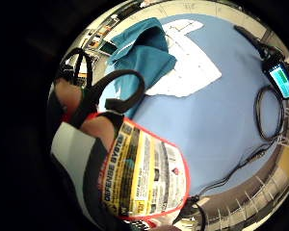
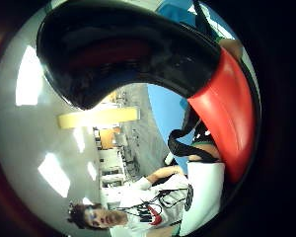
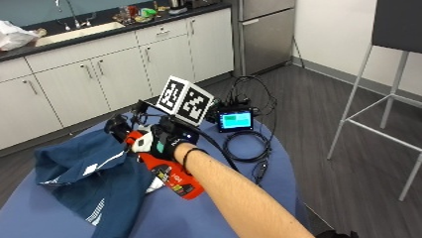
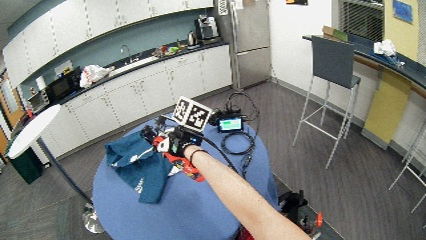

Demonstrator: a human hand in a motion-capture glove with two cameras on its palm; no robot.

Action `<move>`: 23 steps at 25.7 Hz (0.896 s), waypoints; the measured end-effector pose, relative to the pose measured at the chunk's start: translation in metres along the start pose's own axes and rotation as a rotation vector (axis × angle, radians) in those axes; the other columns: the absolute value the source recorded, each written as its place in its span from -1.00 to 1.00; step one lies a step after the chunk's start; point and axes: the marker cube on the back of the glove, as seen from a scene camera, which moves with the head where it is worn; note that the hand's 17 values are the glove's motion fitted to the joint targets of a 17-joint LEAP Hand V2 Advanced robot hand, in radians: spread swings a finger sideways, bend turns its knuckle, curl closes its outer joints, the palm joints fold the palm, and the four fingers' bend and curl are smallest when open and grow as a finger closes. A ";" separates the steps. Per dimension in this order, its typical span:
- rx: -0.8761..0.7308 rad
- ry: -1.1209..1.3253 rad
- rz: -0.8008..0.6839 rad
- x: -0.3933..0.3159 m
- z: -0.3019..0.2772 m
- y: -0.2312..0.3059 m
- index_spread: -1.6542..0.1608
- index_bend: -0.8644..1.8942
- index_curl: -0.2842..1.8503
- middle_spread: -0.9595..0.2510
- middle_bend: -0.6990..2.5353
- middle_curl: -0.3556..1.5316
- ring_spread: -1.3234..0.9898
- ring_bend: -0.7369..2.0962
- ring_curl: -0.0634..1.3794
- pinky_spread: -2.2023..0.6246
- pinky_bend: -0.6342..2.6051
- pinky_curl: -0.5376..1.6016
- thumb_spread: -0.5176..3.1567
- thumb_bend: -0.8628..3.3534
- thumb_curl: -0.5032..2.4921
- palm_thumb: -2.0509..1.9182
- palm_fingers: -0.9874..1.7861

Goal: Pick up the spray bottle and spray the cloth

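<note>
My gloved right hand (image 3: pixel 165 142) grips the neck of a red spray bottle (image 3: pixel 177 182) with a yellow and white label (image 1: pixel 144 175). The bottle is tilted, its black spray head (image 3: pixel 119 127) pointing at the blue cloth (image 3: pixel 85 171), which lies crumpled on the left of the round blue table (image 3: pixel 217 218). In the thumb side palm view the black head (image 2: pixel 128 54) and red shoulder (image 2: pixel 227 111) fill the picture close to the palm. In the little finger side palm view the cloth (image 1: pixel 144 55) lies beyond the bottle. The wide outside view shows hand (image 4: pixel 178 142), bottle (image 4: pixel 184 164) and cloth (image 4: pixel 140 167).
A white sheet (image 1: pixel 192 65) lies beside and partly under the cloth. At the table's far side stands a small device with a lit screen (image 3: pixel 236 120), with a coiled black cable (image 3: pixel 247 146) beside it. A tall stool (image 3: pixel 389 74) stands on the floor to the right.
</note>
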 end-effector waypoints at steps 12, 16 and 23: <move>0.193 -0.245 -0.392 -0.078 0.065 0.029 0.52 -0.33 -0.58 0.43 -0.25 -0.12 0.06 -0.06 -0.33 0.64 -0.30 -0.17 -0.25 -0.60 -0.25 0.50 0.52; 0.148 -0.277 -0.461 -0.088 0.113 0.034 0.52 -0.32 -0.58 0.43 -0.25 -0.12 0.05 -0.06 -0.33 0.64 -0.30 -0.17 -0.24 -0.60 -0.25 0.50 0.51; 0.075 -0.356 -0.514 -0.081 0.194 0.037 0.52 -0.32 -0.58 0.44 -0.25 -0.12 0.05 -0.06 -0.33 0.63 -0.31 -0.17 -0.24 -0.60 -0.25 0.50 0.51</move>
